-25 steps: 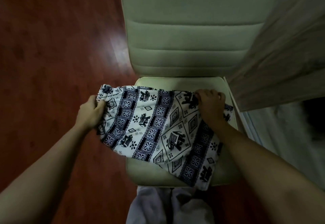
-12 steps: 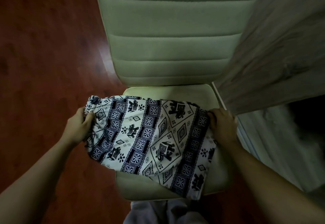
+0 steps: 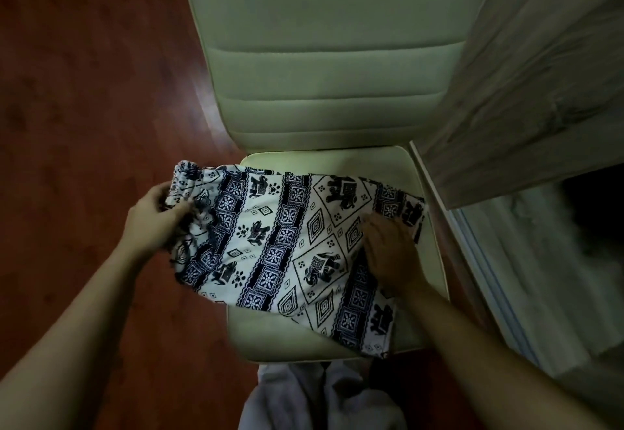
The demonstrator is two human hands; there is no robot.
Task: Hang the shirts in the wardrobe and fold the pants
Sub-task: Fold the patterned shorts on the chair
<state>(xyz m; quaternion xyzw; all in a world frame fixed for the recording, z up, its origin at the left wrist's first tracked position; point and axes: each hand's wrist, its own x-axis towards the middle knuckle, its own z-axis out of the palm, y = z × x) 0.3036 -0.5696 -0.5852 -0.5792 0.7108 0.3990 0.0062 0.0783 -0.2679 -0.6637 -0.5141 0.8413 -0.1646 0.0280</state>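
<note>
Right hand [image 3: 391, 247] is sitting further in on the cloth than half a second ago, no longer at the right edge of the pants [image 3: 280, 247]; its fingers [image 3: 373, 227] are lying fairly straight and flat on the print, pressing down and pinching nothing. Left fingers [image 3: 182, 208] are curling round the gathered end of the pants, and the left hand [image 3: 155, 220] is gripping that bunched end out past the left side of the seat, over the floor [image 3: 84, 92]. Both forearms are coming in from the bottom corners. The pants, white with a dark elephant and diamond print, are lying folded across the cream chair seat [image 3: 423, 193], the left end hanging off in the hand's grip and the lower right corner reaching the seat's front edge. The ribbed backrest [image 3: 331, 58] is rising behind. A grey wood-grain panel [image 3: 540, 75] is standing just right of the chair. Pale cloth [image 3: 320, 396] is showing at the bottom edge, below the seat front; cannot tell what it is.
</note>
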